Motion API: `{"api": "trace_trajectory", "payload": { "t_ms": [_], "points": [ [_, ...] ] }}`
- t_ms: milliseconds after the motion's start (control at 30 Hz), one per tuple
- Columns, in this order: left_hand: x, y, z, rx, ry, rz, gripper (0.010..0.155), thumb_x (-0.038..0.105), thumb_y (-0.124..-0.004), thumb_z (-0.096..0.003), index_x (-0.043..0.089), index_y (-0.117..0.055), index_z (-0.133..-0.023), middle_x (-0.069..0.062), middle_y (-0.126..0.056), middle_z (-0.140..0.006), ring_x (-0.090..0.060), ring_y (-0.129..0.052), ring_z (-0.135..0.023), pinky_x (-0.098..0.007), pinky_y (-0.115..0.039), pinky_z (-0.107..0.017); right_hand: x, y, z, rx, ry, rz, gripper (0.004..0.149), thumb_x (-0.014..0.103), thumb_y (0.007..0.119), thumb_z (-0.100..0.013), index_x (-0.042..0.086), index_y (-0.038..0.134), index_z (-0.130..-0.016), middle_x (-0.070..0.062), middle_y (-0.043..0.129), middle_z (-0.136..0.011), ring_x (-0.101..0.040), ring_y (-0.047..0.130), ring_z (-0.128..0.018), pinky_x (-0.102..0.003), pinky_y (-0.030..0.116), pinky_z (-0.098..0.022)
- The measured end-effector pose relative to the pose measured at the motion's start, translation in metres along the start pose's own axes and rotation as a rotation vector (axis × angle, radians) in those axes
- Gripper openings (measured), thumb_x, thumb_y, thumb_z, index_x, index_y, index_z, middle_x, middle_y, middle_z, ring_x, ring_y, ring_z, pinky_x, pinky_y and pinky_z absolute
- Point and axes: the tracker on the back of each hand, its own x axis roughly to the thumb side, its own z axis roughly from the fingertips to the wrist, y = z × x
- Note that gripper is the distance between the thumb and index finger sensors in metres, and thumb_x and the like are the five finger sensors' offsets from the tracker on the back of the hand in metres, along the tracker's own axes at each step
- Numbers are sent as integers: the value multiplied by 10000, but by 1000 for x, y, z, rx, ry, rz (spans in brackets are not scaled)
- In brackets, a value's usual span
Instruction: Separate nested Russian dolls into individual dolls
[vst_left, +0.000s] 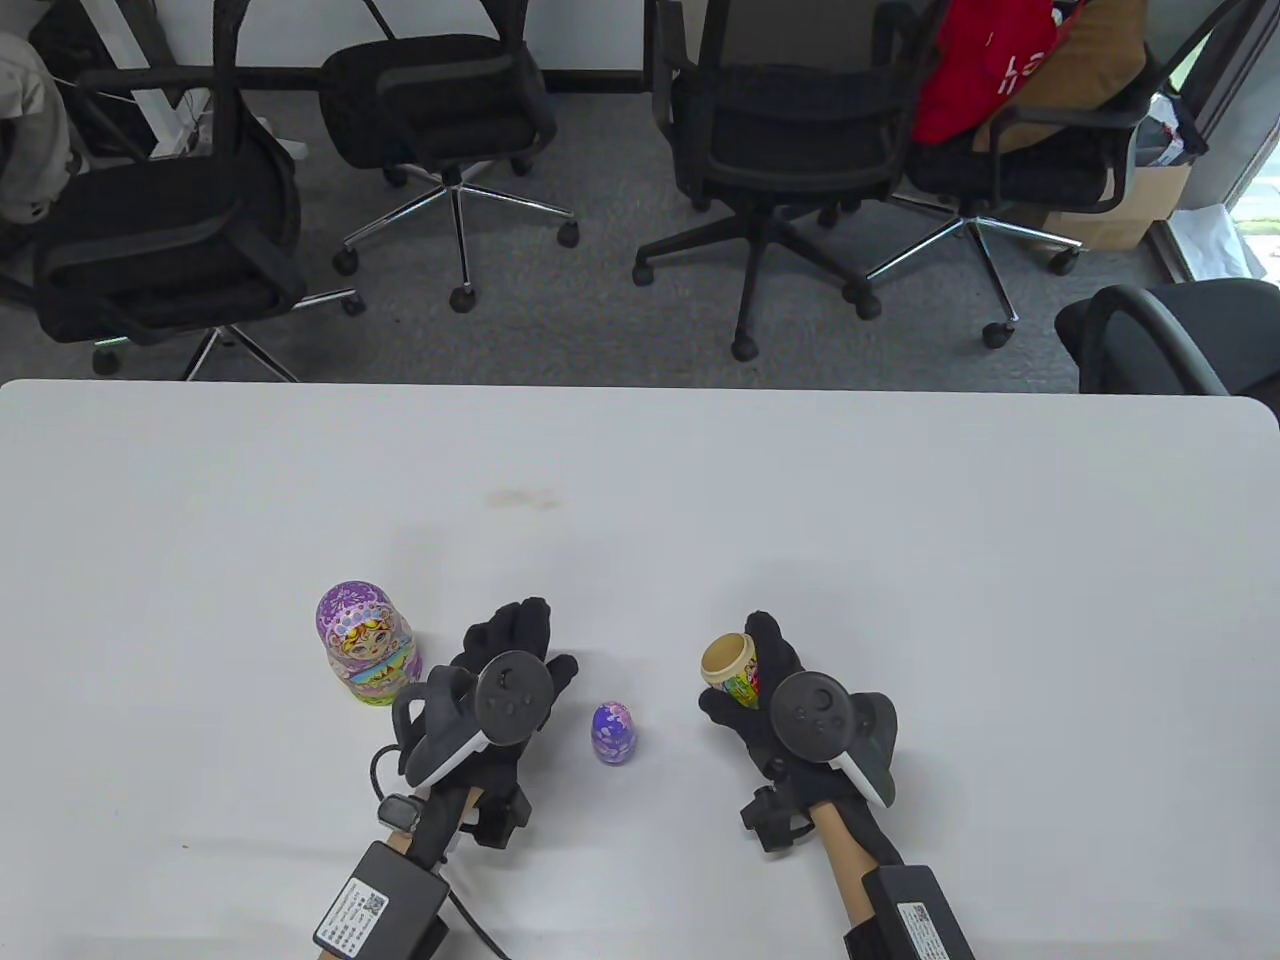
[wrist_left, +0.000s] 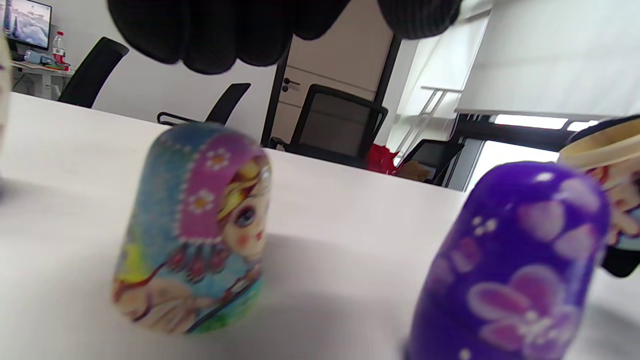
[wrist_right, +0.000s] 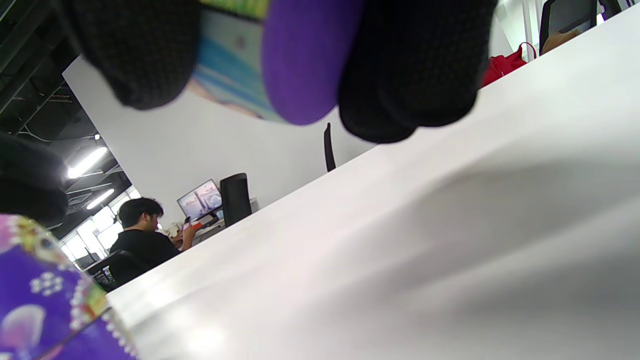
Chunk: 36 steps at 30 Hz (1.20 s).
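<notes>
A large pink-and-purple doll stands on the white table. A small purple doll stands between my hands; it also shows in the left wrist view and the right wrist view. My right hand grips a hollow doll half, open rim tilted up and left, above the table; its fingers wrap it in the right wrist view. My left hand hovers over a blue-scarfed doll top half standing on the table. Its fingers hang above without touching. The hand hides this half in the table view.
Several black office chairs stand beyond the table's far edge. A faint brown stain marks the table's middle. The held half's rim shows at the right edge of the left wrist view.
</notes>
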Motion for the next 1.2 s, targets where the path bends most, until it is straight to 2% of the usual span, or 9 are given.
{"api": "trace_trajectory", "payload": {
  "t_ms": [367, 567, 767, 933, 1200],
  "points": [
    [-8, -28, -8, -153, 49, -88, 686, 448, -642, -581, 97, -541, -1161, -212, -659, -1145, -457, -759, -970, -529, -744, -676, 0, 1, 0, 4, -2, 0, 922, 483, 810, -420, 37, 354, -1086, -205, 630, -1033, -367, 875, -702, -411, 829, -513],
    [-10, -37, -9, -177, 67, -140, 654, 406, -659, -585, 105, -546, -1154, -202, -667, -1135, -428, -788, -953, -500, -769, -664, 1, 1, 0, 8, -5, 0, 920, 483, 810, -421, 38, 354, -1086, -204, 629, -1034, -367, 875, -703, -411, 829, -513],
    [-10, -37, -10, -147, 51, -167, 625, 383, -669, -582, 106, -580, -1136, -200, -704, -1110, -416, -822, -920, -468, -799, -645, 2, 1, 0, 5, -6, -2, 921, 485, 809, -422, 39, 353, -1087, -202, 628, -1035, -365, 873, -706, -408, 827, -517],
    [-8, -18, -8, -79, 31, -92, 627, 385, -663, -585, 103, -577, -1137, -202, -699, -1111, -415, -817, -922, -468, -799, -644, 8, 0, 1, -3, -33, -14, 924, 482, 810, -421, 38, 351, -1087, -204, 626, -1035, -365, 871, -708, -408, 825, -519],
    [1, 26, 5, 87, -65, 132, 628, 392, -654, -590, 91, -580, -1136, -210, -708, -1102, -410, -831, -908, -459, -812, -631, 33, -2, 5, -19, -118, -38, 920, 481, 816, -417, 53, 358, -1090, -194, 623, -1041, -362, 863, -723, -409, 819, -533]
  ]
}}
